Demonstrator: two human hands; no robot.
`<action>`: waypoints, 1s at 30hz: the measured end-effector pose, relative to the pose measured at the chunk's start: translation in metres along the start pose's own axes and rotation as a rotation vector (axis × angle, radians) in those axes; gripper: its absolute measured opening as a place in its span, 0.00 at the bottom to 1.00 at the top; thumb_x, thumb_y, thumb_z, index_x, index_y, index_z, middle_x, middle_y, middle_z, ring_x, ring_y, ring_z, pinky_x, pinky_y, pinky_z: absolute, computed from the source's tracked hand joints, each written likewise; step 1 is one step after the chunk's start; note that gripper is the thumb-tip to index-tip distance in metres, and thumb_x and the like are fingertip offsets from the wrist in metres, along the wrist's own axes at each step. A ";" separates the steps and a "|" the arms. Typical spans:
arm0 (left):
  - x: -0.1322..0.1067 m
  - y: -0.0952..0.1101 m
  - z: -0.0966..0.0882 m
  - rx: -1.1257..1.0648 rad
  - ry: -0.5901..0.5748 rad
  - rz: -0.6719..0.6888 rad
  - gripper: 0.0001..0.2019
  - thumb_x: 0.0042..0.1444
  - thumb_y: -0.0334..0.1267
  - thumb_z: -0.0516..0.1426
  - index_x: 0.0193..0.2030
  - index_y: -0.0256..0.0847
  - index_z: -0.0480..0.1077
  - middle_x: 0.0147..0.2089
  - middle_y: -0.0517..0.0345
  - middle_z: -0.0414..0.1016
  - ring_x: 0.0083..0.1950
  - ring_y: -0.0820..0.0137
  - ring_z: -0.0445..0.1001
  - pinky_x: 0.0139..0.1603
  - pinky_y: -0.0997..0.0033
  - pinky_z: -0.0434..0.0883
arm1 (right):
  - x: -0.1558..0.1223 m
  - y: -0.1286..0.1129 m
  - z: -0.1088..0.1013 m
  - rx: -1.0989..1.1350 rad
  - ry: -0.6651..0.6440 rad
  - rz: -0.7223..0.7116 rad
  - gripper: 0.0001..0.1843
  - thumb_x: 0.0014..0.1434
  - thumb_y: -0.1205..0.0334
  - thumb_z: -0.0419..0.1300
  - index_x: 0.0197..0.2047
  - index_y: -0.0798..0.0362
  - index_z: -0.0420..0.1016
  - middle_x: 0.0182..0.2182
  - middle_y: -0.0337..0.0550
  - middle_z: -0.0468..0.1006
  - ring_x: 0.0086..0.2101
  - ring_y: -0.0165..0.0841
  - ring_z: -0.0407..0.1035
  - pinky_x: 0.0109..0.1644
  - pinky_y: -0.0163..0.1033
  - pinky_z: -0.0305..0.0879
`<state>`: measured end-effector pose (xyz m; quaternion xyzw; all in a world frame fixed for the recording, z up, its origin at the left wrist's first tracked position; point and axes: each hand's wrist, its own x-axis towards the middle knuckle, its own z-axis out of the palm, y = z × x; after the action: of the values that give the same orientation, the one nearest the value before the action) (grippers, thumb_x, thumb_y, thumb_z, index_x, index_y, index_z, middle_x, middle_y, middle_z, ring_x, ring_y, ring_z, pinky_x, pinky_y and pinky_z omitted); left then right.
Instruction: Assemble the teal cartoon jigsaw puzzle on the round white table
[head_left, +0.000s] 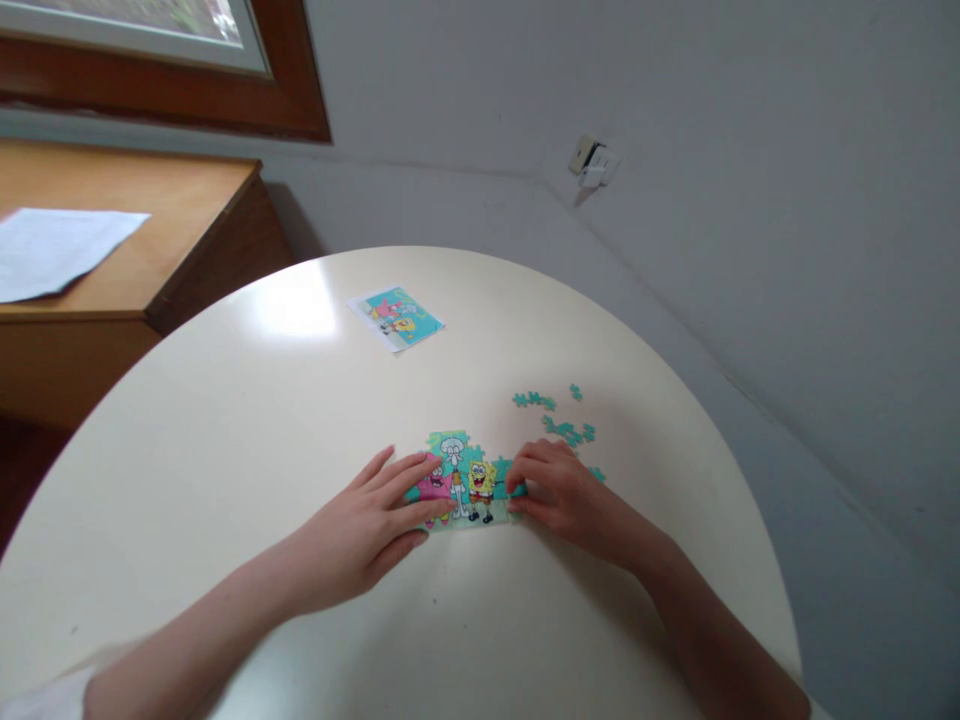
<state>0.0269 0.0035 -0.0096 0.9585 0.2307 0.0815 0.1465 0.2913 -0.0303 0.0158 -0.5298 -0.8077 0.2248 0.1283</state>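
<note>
A partly joined jigsaw puzzle (459, 490) with cartoon figures on a teal ground lies flat on the table. My left hand (390, 505) rests on its left part, fingers stretched out and spread over the pink figure. At the puzzle's right edge, my right hand (559, 495) has its fingers curled and pinched together against the teal border. Whether a loose piece is between those fingertips is hidden. Beyond the right hand lie several loose teal puzzle pieces (568, 431), some of them overlapping. One single piece (575, 392) sits apart at the back.
A printed reference picture (405, 318) lies farther back on the round white table (225, 450). On the left stands a wooden desk (202, 200) with white paper (64, 245) on it. A wall socket with a plug (592, 163) is on the wall behind.
</note>
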 end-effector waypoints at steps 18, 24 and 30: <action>0.000 0.000 0.001 0.008 -0.005 0.006 0.19 0.61 0.36 0.47 0.59 0.52 0.59 0.65 0.55 0.54 0.66 0.62 0.50 0.64 0.46 0.50 | 0.001 0.000 -0.002 0.082 -0.058 0.070 0.06 0.51 0.71 0.61 0.26 0.55 0.67 0.28 0.39 0.68 0.33 0.31 0.62 0.41 0.38 0.54; 0.000 0.000 -0.001 -0.017 -0.008 0.001 0.19 0.61 0.36 0.47 0.59 0.52 0.60 0.65 0.55 0.54 0.66 0.62 0.51 0.65 0.47 0.49 | 0.000 0.004 -0.005 0.126 0.061 0.057 0.06 0.51 0.70 0.60 0.26 0.54 0.66 0.26 0.38 0.68 0.29 0.29 0.61 0.38 0.37 0.55; 0.000 0.000 0.000 0.010 -0.028 -0.003 0.19 0.62 0.36 0.46 0.60 0.52 0.58 0.66 0.54 0.53 0.66 0.61 0.50 0.64 0.46 0.50 | 0.000 0.002 -0.004 0.085 -0.030 0.075 0.08 0.50 0.70 0.62 0.24 0.54 0.66 0.24 0.36 0.67 0.28 0.28 0.60 0.37 0.36 0.54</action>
<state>0.0268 0.0034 -0.0091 0.9599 0.2303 0.0668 0.1450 0.2940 -0.0287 0.0180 -0.5505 -0.7788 0.2714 0.1297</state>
